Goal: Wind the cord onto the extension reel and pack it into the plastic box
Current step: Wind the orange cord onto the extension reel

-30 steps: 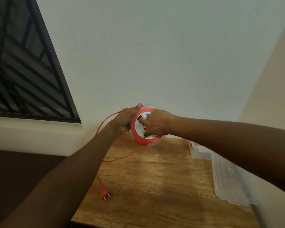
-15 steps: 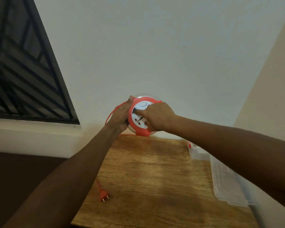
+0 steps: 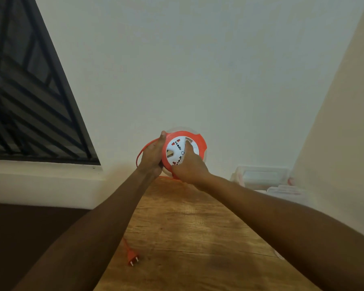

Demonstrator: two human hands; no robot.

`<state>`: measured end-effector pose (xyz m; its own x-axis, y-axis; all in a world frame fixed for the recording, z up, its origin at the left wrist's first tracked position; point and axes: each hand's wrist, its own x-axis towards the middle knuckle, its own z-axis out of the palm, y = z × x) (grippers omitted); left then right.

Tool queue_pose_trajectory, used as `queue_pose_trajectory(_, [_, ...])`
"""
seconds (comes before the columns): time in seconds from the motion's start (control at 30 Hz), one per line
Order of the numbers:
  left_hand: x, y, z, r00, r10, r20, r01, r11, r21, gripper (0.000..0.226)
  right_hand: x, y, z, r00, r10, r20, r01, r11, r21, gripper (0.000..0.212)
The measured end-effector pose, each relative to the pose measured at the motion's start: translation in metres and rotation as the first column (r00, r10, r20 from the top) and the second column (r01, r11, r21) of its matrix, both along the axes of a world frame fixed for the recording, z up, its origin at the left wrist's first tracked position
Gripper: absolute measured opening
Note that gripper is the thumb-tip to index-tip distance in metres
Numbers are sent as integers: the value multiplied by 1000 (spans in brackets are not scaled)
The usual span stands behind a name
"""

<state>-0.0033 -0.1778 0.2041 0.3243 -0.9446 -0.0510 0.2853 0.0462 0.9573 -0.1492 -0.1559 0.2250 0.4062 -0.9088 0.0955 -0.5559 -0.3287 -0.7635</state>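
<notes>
I hold an orange extension reel (image 3: 200, 143) with a white socket face upright above the far end of the wooden table (image 3: 198, 227). My left hand (image 3: 152, 156) grips its left rim. My right hand (image 3: 190, 168) covers the lower face, fingers curled, with the index finger pressed into a recess in the white disc. A loop of orange cord (image 3: 140, 153) curves out left of my left hand. The cord's plug (image 3: 132, 257) lies on the table near the left edge. The clear plastic box (image 3: 261, 175) sits at the far right against the wall.
A clear lid (image 3: 286, 190) lies beside the box on the right. White walls close off the table at the back and right. A barred window (image 3: 29, 101) is at the left, and the table's left edge drops to a dark floor.
The white face has turned under my right hand and my index finger has moved up. The slack cord that lay on the table by the reel is gone from there.
</notes>
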Motion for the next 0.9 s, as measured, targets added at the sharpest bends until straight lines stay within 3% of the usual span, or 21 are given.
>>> queue_pose_trajectory(0.07, [5,0,2,1000,22,6,-22,999,24,41,-12,3,4,942,0,-337,-98,957,-273,90])
queue_pose_trajectory(0.13, [12,0,3,999,38,33,-40,998,43,39,-27,0,11,746,-85,-661,-409,725,-555,65])
queue_pose_trajectory(0.17, [14,1,3,999,29,35,-30,999,39,39,-35,-2,18,647,-101,-755,-570,594,-568,55])
queue_pose_trajectory(0.23, [17,1,7,999,5,39,-6,1000,27,39,-45,-12,34,479,-121,-870,-758,442,-479,48])
queue_pose_trajectory(0.43, [12,-3,22,992,-56,109,53,998,34,48,-44,-32,80,209,-249,-946,-919,280,-276,68])
queue_pose_trajectory(0.53, [13,-4,24,991,-56,118,50,998,47,40,-44,-34,91,165,-297,-941,-939,246,-242,74])
queue_pose_trajectory(0.9, [7,-2,23,985,-100,140,91,993,69,64,-36,-31,82,184,-302,-935,-939,227,-258,81])
